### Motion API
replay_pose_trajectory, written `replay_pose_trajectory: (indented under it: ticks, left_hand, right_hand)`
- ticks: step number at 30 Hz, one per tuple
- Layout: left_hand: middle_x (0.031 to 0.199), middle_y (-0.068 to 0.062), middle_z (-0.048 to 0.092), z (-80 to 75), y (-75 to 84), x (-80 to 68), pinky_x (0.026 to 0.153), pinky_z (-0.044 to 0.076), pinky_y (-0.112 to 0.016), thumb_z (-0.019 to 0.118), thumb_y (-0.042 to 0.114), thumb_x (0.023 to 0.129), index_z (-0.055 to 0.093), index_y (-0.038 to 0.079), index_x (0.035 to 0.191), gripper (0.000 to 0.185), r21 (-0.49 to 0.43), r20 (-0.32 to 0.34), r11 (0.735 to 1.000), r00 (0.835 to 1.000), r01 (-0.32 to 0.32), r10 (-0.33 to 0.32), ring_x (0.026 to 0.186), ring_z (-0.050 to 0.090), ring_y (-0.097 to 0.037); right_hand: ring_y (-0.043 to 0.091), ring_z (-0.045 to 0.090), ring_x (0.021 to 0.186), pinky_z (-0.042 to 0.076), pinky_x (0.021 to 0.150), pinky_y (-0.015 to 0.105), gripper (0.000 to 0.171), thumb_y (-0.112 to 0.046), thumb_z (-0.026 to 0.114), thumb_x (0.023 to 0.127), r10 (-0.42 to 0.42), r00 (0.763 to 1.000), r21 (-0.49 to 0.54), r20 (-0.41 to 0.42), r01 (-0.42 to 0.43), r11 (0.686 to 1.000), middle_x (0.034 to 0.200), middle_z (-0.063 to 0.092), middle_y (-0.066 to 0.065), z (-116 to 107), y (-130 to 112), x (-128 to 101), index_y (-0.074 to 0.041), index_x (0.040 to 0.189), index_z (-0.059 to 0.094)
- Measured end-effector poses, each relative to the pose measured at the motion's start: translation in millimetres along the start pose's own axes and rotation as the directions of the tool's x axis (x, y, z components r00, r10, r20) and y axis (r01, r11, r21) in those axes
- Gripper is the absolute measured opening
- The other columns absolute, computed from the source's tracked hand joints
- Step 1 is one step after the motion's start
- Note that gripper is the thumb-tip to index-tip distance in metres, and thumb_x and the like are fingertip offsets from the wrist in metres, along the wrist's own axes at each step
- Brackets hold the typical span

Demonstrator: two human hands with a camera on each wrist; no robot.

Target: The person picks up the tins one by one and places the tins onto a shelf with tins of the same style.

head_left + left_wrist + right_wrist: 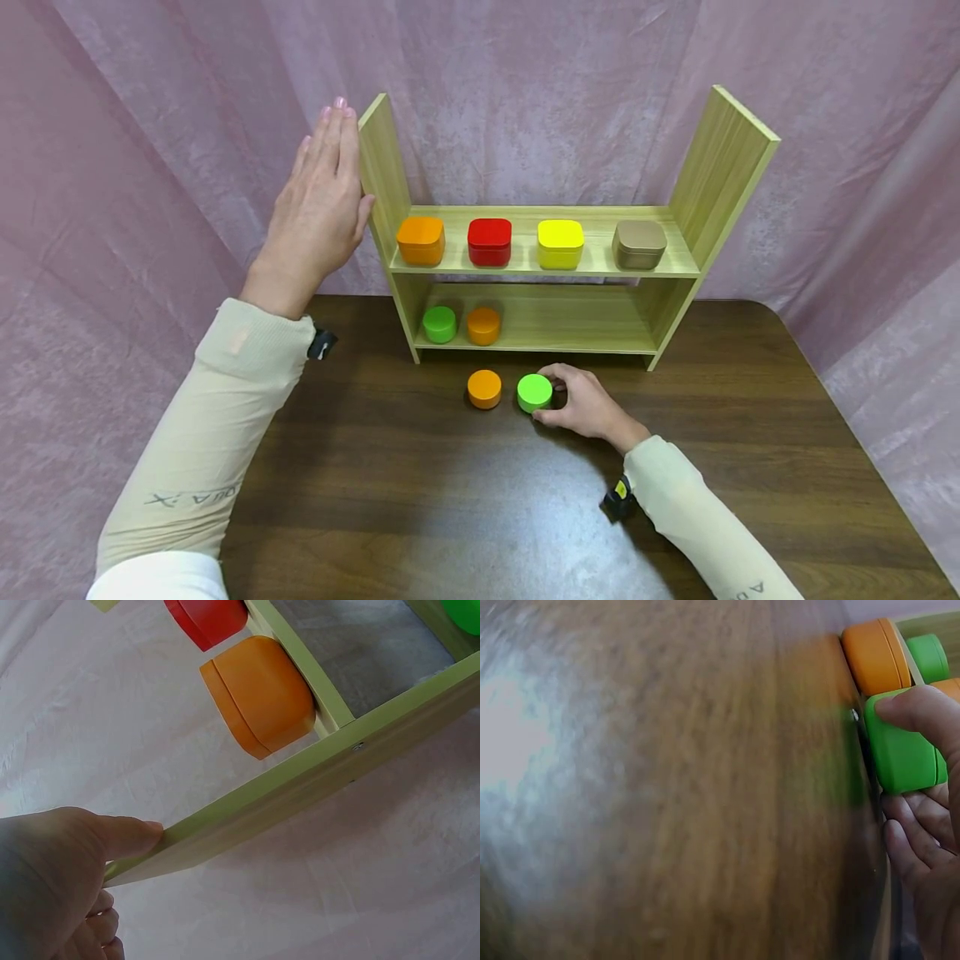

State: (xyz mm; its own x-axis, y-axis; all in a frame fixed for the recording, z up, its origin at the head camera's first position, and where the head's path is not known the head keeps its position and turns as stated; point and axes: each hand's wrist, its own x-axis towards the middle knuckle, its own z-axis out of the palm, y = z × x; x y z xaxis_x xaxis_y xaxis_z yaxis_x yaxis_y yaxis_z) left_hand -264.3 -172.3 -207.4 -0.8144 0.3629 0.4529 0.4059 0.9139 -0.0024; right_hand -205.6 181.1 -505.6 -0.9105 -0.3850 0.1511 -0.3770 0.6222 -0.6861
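My left hand (318, 200) lies along the outside of the shelf's left side panel (384, 158), its fingers straight and pointing up. In the left wrist view its thumb (131, 834) rests along the panel's edge. My right hand (585, 404) grips a bright green round box (535, 392) at the table, thumb at the near side and fingers round the far side. In the right wrist view the thumb presses the green box (904, 750) from above in that image. Just left of it an orange round box (484, 389) stands on the table.
The wooden two-tier shelf (555, 273) stands at the table's back. Its upper board bears square boxes: orange (421, 242), red (490, 242), yellow (560, 244) and brown (639, 245). On the lower board are green (439, 324) and orange (483, 326) round boxes. Pink curtain (540, 100) hangs behind.
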Motion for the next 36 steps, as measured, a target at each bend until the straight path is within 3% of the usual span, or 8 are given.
replay_pose_trajectory:
  ticks: [18, 36]
  left_hand:
    - [0.178, -0.018, -0.002, 0.4, -0.1, 0.4, 0.136, 0.009, -0.053, 0.057, 0.015, 0.107, -0.002, -0.004, 0.168, 0.087, 0.009, 0.007, 1.000, 1.000, 0.001, -0.001, 0.167, 0.004, -0.035]
    - [0.178, -0.019, -0.003, -0.1, 1.5, 0.4, 0.136, 0.009, -0.053, 0.057, 0.014, 0.106, -0.002, -0.004, 0.167, 0.087, 0.013, 0.005, 1.000, 1.000, -0.003, 0.002, 0.167, 0.004, -0.036]
  right_hand:
    - [0.026, 0.074, 0.104, 0.063, 0.093, 0.044, 0.061, -0.022, 0.093, 0.079, -0.036, 0.999, -0.025, -0.013, 0.036, 0.999, 0.122, 0.075, 0.012, -29, -15, 8, -0.002, 0.130, 0.067]
    - [0.028, 0.075, 0.106, 0.063, 0.098, 0.044, 0.058, -0.020, 0.091, 0.081, -0.022, 1.000, 0.000, -0.020, 0.022, 1.000, 0.120, 0.074, 0.012, -60, -33, 38, -0.003, 0.130, 0.067]
